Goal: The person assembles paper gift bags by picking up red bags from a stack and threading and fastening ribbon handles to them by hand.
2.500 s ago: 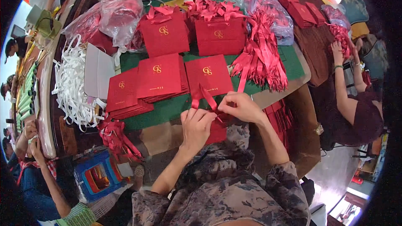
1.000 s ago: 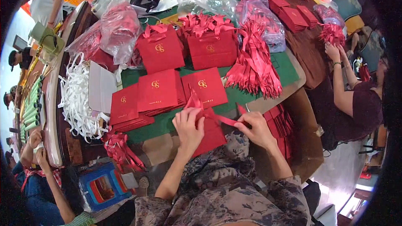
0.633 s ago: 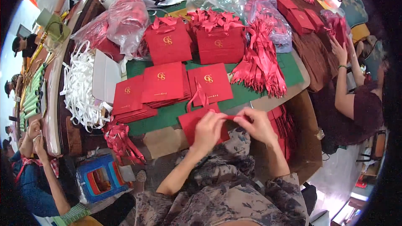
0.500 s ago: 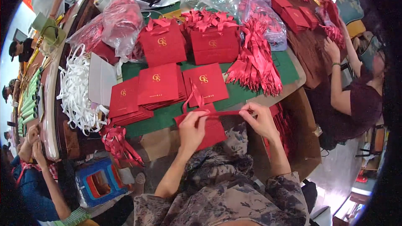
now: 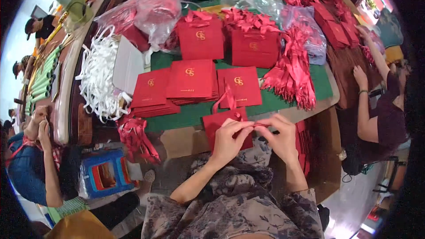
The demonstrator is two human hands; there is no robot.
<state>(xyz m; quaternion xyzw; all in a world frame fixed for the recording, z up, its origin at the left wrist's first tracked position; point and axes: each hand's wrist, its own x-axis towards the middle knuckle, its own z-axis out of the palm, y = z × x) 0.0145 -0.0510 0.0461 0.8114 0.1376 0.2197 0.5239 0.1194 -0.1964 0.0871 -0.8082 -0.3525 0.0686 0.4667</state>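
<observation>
Both hands meet in front of me, fingertips pinched together on a red ribbon (image 5: pixel 255 125). My left hand (image 5: pixel 230 140) is closed on it from the left, and my right hand (image 5: pixel 282 138) pinches it from the right. Under and behind my left hand is a red paper gift bag (image 5: pixel 213 124), partly hidden by my fingers. A loop of ribbon (image 5: pixel 228 97) rises from this bag over a flat red bag (image 5: pixel 249 89) on the table edge. Stacks of flat red bags (image 5: pixel 190 79) (image 5: pixel 152 88) lie just beyond, to the left.
Two filled red bags (image 5: pixel 201 40) (image 5: pixel 254 48) stand farther back. Right of them lies a bundle of red ribbons (image 5: pixel 294 68). White ribbons (image 5: pixel 98 77) heap at left beside a box. A cardboard box (image 5: pixel 322 161) stands at my right; other people work at both sides.
My hands have come together; the ribbon that was stretched between them is now gathered at my fingertips. The whole view has shifted, so the table appears farther right.
</observation>
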